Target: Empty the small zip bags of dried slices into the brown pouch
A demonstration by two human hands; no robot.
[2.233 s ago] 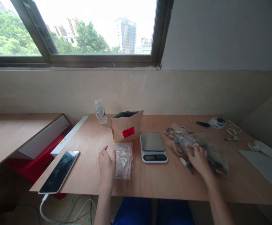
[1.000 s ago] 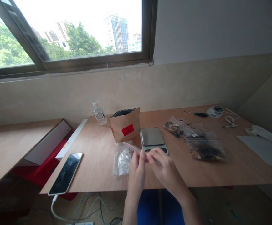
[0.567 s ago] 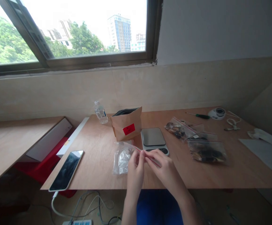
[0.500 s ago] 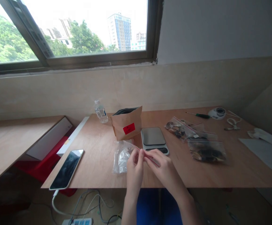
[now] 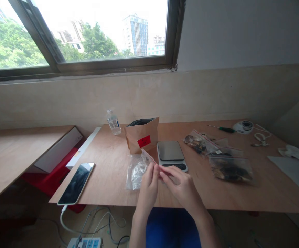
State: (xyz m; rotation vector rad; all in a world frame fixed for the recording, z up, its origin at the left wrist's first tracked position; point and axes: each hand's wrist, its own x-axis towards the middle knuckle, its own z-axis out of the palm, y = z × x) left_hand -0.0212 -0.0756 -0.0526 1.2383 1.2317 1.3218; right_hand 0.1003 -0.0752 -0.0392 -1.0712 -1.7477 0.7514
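Note:
My left hand (image 5: 150, 179) and my right hand (image 5: 177, 179) meet above the table's front part, both pinching the red-edged top of a clear zip bag (image 5: 147, 156). Most of that bag is hidden behind my fingers. Just to the left, more clear plastic bags (image 5: 133, 174) lie flat on the wood. Behind my hands sits a kitchen scale (image 5: 171, 151) with a bare metal plate. An open brown paper pouch (image 5: 141, 136) with a red label stands beside the scale, on its left.
A charging phone (image 5: 76, 183) lies at the table's left front edge. A water bottle (image 5: 113, 122) stands at the back. On the right are filled zip bags (image 5: 230, 169), a screwdriver (image 5: 226, 130), a white dome camera (image 5: 243, 127) and a white cable (image 5: 261, 139).
The view has shifted slightly, so the tabletop things appear a little further right. Both hands keep their pinch on the zip bag; its free corner is tilted a bit differently.

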